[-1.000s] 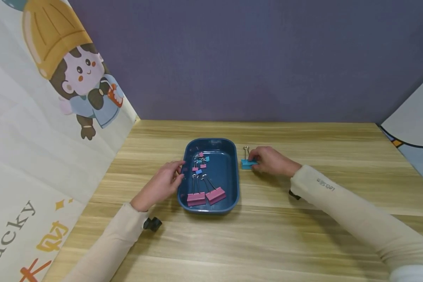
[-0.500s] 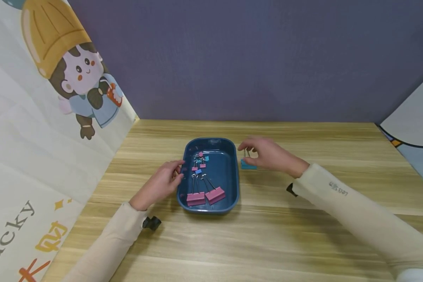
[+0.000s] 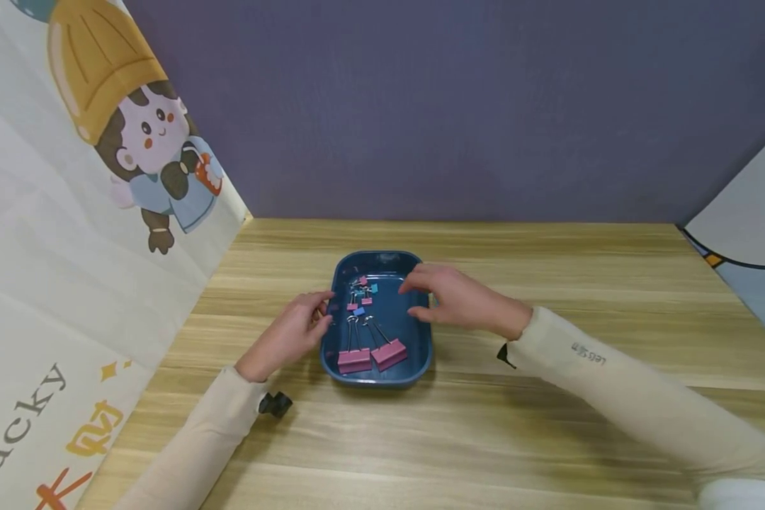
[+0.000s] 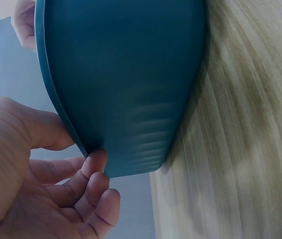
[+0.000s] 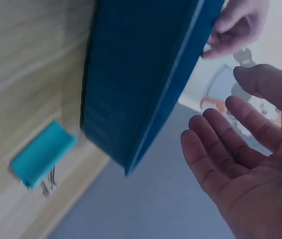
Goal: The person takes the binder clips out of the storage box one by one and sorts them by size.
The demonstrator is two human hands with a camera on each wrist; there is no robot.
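Note:
A dark blue tray (image 3: 377, 383) stands on the table, with two large pink binder clips, one left (image 3: 355, 360) and one right (image 3: 390, 354), at its near end. Several small pink, teal and blue binder clips, including a blue one (image 3: 359, 311), lie along its left side. My left hand (image 3: 288, 331) grips the tray's left rim, thumb and fingers curled at the edge. Above the right rim hovers my right hand (image 3: 464, 301), fingers loosely bent and apart, holding nothing. A large teal binder clip (image 5: 44, 153) lies on the table right of the tray, mostly hidden by that hand in the head view.
The wood-grain table (image 3: 548, 439) reaches back to a purple-grey panel (image 3: 459, 106). At the left hangs a white sheet (image 3: 32, 269) printed with a cartoon figure. Black wrist cameras, one on the left (image 3: 275, 404), sit under the cuffs.
My right hand has let go of the teal binder clip, lifted, and moved left over the tray's right rim. The left hand and the clips in the tray stay put.

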